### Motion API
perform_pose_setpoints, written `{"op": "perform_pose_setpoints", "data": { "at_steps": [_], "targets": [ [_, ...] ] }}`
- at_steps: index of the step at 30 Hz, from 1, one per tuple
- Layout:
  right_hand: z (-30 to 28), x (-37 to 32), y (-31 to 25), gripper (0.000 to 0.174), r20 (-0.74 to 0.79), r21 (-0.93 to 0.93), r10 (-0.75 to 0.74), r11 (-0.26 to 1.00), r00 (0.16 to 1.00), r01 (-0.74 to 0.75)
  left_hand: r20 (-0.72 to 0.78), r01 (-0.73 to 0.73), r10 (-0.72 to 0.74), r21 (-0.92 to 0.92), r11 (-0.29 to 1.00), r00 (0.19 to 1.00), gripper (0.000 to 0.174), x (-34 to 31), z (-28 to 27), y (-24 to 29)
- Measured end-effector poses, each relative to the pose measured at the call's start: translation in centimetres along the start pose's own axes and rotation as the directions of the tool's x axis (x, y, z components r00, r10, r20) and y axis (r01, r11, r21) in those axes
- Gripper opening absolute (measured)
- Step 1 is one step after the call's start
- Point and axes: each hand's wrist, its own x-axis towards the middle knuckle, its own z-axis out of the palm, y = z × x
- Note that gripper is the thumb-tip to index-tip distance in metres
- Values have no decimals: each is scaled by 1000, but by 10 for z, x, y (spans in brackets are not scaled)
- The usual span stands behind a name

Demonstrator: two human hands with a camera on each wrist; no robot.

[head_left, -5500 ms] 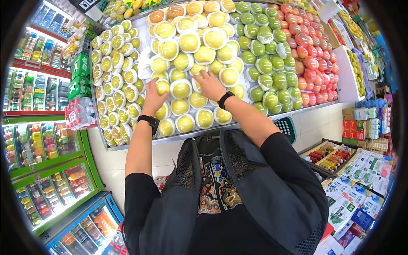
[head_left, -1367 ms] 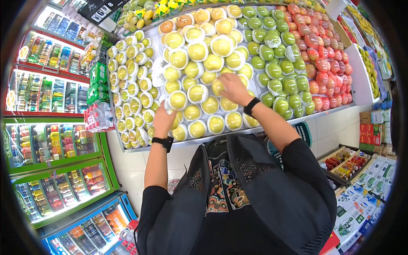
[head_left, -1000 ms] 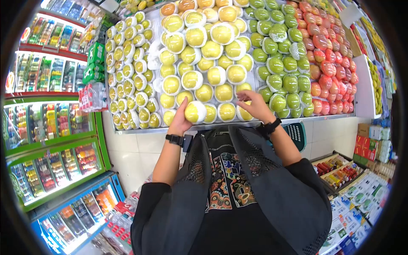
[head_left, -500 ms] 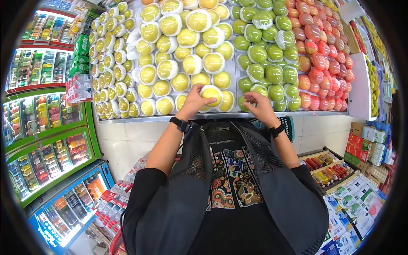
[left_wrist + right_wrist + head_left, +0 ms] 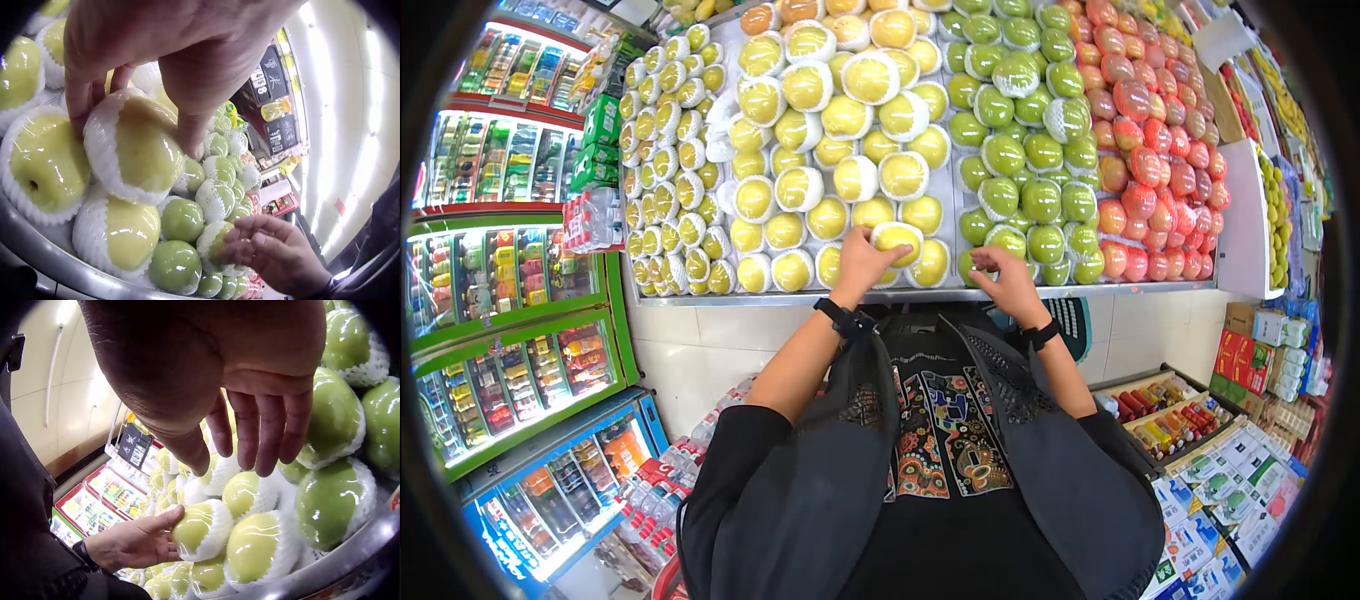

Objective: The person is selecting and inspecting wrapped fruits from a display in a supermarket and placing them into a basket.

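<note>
Pinching yellow fruit (image 5: 897, 238) from both sides in left hand (image 5: 863, 263) near frame centre, likely for balance though partly hidden, with right hand (image 5: 1008, 281) loose, holding nothing, centre-right.

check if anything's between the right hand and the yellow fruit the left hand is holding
Nothing visible blocks the right hand from the held yellow fruit; the neighbouring fruit seems to sit lower, beneath the gap between them.

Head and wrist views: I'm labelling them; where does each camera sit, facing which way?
Head: on the head, facing forward-down at the fruit stand; arms, torso show.
Left wrist: worn there, facing the held fruit; left hand, right hand show.
Right wrist: worn there, facing stacked fruit; both hands show.
Shared throughout: held fruit.
</note>
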Motion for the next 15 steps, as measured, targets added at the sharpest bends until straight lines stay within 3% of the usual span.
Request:
{"op": "perform_pose_setpoints", "data": {
  "at_steps": [2,4,6,8,10,12,15],
  "targets": [
    [3,7,-6,34,-5,2,-43,999,999,43,-24,-35,36,40,999,999,72,3,1,1],
    [0,10,-10,35,-3,8,-30,1000,1000,30,153,-112,100,73,991,983,72,5,6,0],
    [6,30,-21,37,20,-28,-72,997,997,73,171,-113,100,70,991,980,66,11,-3,-13],
    [6,53,-26,40,4,-97,-166,981,986,165,294,-191,211,-96,977,932,70,13,-1,-34],
    [4,82,-33,42,-14,-107,-207,973,978,204,237,-211,226,-87,974,945,70,-3,-16,-36],
    [4,112,-48,42,-114,-142,-236,965,965,220,378,41,47,-221,974,925,65,-19,-35,-54],
    [9,148,-71,44,-204,-162,-268,958,942,238,364,121,-22,-254,960,931,55,-46,-64,-109]
  ]
}}
